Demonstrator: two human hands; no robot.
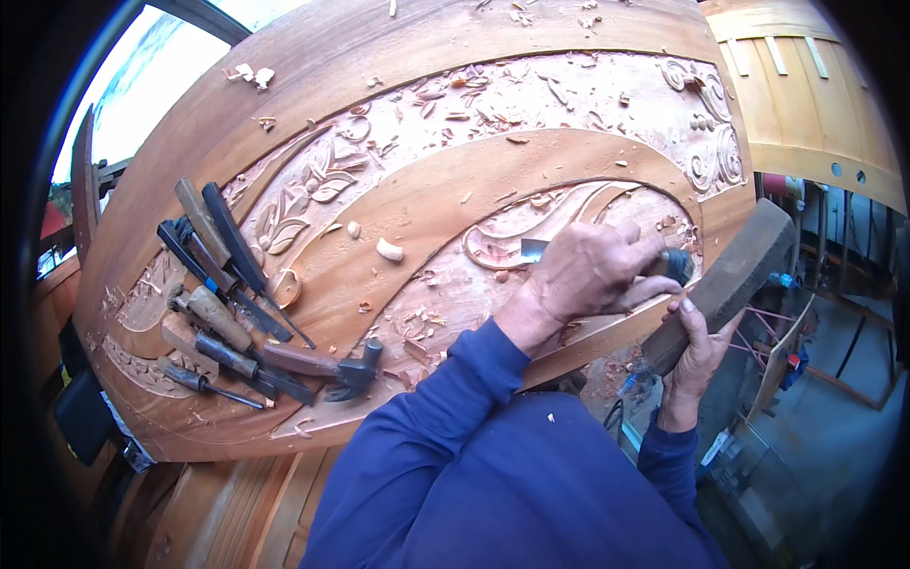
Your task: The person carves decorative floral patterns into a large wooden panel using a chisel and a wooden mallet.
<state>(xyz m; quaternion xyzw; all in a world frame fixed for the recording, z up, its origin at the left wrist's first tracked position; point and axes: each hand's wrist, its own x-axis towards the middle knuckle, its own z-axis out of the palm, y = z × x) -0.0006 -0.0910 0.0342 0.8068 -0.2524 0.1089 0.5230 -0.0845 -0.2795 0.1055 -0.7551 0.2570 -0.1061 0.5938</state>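
- Blue sleeves [474, 379] covered both forearms, which reached over the near edge of a wooden panel [569, 152].
- The left hand [595, 270] was closed around a chisel [533, 250]; its blade showed past one side of the fist, pointing left, and its dark handle end showed past the other.
- The blade lay low over the carved right part of the panel, beside a curling raised shape [493, 248]; whether its edge touched the wood could not be told.
- The right hand [699, 351] gripped a long dark block [730, 275] near its lower end, thumb laid along it.
- The block slanted up to the right at the panel's near right edge, close to the chisel's handle end; contact between them could not be made out.
- Carved leaves [327, 182] stood out on the left part of the panel, and scrolls [728, 156] at its far right.
- Shavings [469, 81] lay scattered over the panel, with a larger pale chip [390, 249] nearer the middle.
- Carving tools [218, 318] lay heaped on the panel's left side, a hammer [327, 365] just beside them, its metal head to the right.
- Planks [246, 507] showed below the panel at lower left.
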